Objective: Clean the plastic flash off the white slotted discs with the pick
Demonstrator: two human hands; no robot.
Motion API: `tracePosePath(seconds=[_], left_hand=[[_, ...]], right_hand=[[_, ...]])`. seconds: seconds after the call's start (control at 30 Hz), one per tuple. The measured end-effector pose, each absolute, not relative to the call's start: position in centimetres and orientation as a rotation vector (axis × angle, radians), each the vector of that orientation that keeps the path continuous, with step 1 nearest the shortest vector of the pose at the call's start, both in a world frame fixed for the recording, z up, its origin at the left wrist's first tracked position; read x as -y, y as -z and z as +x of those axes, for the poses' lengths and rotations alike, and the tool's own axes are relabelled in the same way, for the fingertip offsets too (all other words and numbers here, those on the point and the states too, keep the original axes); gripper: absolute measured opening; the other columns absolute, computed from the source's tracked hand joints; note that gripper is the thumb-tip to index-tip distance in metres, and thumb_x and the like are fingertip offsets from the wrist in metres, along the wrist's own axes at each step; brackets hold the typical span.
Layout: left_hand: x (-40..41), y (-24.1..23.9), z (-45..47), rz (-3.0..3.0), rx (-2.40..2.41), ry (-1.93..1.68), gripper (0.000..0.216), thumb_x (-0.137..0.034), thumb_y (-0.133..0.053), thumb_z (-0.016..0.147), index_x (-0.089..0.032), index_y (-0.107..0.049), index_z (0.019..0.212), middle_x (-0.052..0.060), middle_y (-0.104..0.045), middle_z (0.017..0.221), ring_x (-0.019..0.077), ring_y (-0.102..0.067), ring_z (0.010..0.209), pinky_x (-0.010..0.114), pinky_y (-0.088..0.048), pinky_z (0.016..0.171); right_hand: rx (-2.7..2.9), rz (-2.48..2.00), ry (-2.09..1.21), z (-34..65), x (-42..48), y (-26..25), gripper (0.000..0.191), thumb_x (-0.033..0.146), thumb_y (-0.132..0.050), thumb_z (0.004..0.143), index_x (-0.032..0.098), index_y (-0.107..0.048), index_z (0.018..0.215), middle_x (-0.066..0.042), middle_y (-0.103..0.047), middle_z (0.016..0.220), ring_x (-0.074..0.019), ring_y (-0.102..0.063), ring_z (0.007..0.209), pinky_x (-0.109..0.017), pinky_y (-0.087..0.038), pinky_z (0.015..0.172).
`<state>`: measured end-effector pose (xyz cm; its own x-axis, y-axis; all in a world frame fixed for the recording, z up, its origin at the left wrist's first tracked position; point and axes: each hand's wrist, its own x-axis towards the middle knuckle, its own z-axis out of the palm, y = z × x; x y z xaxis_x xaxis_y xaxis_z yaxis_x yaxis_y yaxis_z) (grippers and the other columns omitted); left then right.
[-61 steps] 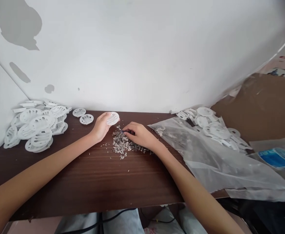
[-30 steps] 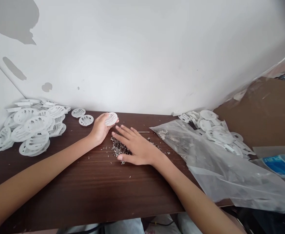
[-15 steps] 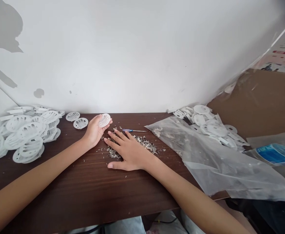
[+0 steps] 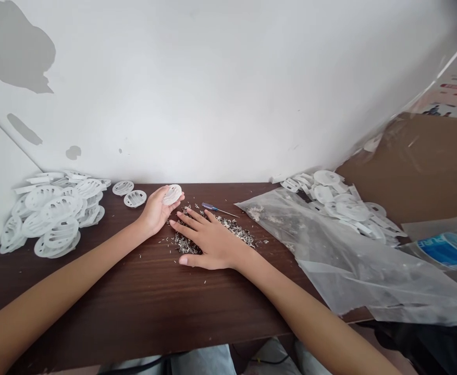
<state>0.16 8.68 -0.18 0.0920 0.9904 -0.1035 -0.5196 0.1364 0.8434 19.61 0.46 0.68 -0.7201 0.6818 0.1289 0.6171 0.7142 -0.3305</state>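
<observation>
My left hand grips a round white slotted plastic disc, tilted a little above the table. Spread flat with its fingers apart, my right hand lies over a pile of small metal pieces and partly hides it. Just beyond its fingertips rests a screwdriver with a blue handle, its shaft pointing right. Tiny white slivers are scattered between my two hands.
A heap of white slotted discs stands at the left, with two single discs beside it. On the right, more white pieces lie by a clear plastic sheet. A brown cardboard panel stands behind.
The screwdriver has turned, its handle now farther from my right fingers. The view has shifted slightly. My left hand still holds the disc, and my right hand stays spread over the pile.
</observation>
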Motion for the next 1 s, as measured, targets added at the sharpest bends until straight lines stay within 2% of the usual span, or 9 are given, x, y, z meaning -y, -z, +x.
tracePosePath(seconds=[0.1, 0.17, 0.27, 0.37, 0.43, 0.57, 0.77, 1.0], left_hand=[[-8.6, 0.1, 0.1, 0.735, -0.817, -1.274, 0.019, -0.028, -0.063, 0.096, -0.015, -0.074, 0.088, 0.008, -0.078, 0.095, 0.0182, -0.075, 0.088, 0.031, -0.057, 0.088], [-8.6, 0.0, 0.1, 0.744, -0.810, -1.262, 0.020, -0.028, -0.061, 0.097, -0.015, -0.075, 0.089, 0.008, -0.078, 0.095, 0.0180, -0.074, 0.087, 0.031, -0.057, 0.086], [-8.7, 0.2, 0.0, 0.742, -0.797, -1.252, 0.021, -0.028, -0.061, 0.097, -0.015, -0.075, 0.091, 0.009, -0.078, 0.097, 0.0182, -0.074, 0.088, 0.031, -0.057, 0.088], [-8.8, 0.3, 0.0, 0.750, -0.788, -1.254, 0.020, -0.029, -0.062, 0.097, -0.015, -0.075, 0.091, 0.009, -0.078, 0.098, 0.0184, -0.074, 0.089, 0.033, -0.057, 0.091], [-8.8, 0.4, 0.1, 0.777, -0.783, -1.258, 0.018, -0.029, -0.064, 0.095, -0.016, -0.074, 0.090, 0.009, -0.078, 0.097, 0.0188, -0.074, 0.090, 0.033, -0.057, 0.091], [-8.7, 0.5, 0.2, 0.847, -0.777, -1.268, 0.016, -0.030, -0.066, 0.093, -0.016, -0.073, 0.089, 0.008, -0.077, 0.095, 0.0197, -0.073, 0.088, 0.035, -0.058, 0.089], [-8.6, 0.6, 0.3, 0.877, -0.768, -1.274, 0.015, -0.031, -0.071, 0.089, -0.016, -0.071, 0.086, 0.007, -0.076, 0.095, 0.0197, -0.072, 0.088, 0.038, -0.057, 0.093], [-8.6, 1.2, 0.5, 0.939, -0.845, -1.411, 0.016, -0.034, -0.074, 0.087, -0.020, -0.070, 0.093, 0.004, -0.073, 0.095, 0.0184, -0.068, 0.091, 0.032, -0.054, 0.086]], right_hand=[[2.587, -1.019, -0.589, 20.3, -0.8, -1.1, 0.070, 0.062, -0.036, 0.108, 0.027, -0.029, 0.167, -0.012, -0.035, 0.170, -0.0345, -0.030, 0.159, -0.068, -0.017, 0.128], [2.455, -1.050, -0.693, 20.7, -1.2, -1.3, 0.061, 0.054, -0.027, 0.112, 0.026, -0.032, 0.166, -0.011, -0.041, 0.168, -0.0312, -0.040, 0.155, -0.063, -0.025, 0.127], [2.282, -1.058, -0.754, 20.8, -1.7, -1.1, 0.049, 0.046, -0.033, 0.112, 0.024, -0.051, 0.152, -0.010, -0.060, 0.153, -0.0265, -0.058, 0.139, -0.049, -0.043, 0.119], [2.269, -1.008, -0.704, 20.7, -2.4, -0.6, 0.030, 0.034, -0.045, 0.109, 0.023, -0.067, 0.125, -0.008, -0.073, 0.129, -0.0240, -0.069, 0.119, -0.042, -0.053, 0.106], [2.305, -0.954, -0.639, 20.6, -2.8, -0.2, 0.024, 0.021, -0.046, 0.105, 0.023, -0.068, 0.113, -0.008, -0.074, 0.121, -0.0231, -0.069, 0.114, -0.041, -0.054, 0.103], [2.326, -0.947, -0.558, 20.9, -3.0, -0.2, 0.029, 0.008, -0.047, 0.096, 0.023, -0.066, 0.111, -0.009, -0.072, 0.121, -0.0233, -0.068, 0.113, -0.042, -0.055, 0.099], [2.385, -0.952, -0.556, 21.3, -2.5, -0.8, 0.021, 0.014, -0.058, 0.095, 0.023, -0.068, 0.111, -0.010, -0.069, 0.130, -0.0265, -0.062, 0.128, -0.047, -0.049, 0.112], [2.408, -0.988, -0.557, 21.1, -2.4, -1.0, 0.012, 0.017, -0.063, 0.095, 0.022, -0.072, 0.103, -0.011, -0.070, 0.128, -0.0272, -0.063, 0.127, -0.046, -0.050, 0.111]])
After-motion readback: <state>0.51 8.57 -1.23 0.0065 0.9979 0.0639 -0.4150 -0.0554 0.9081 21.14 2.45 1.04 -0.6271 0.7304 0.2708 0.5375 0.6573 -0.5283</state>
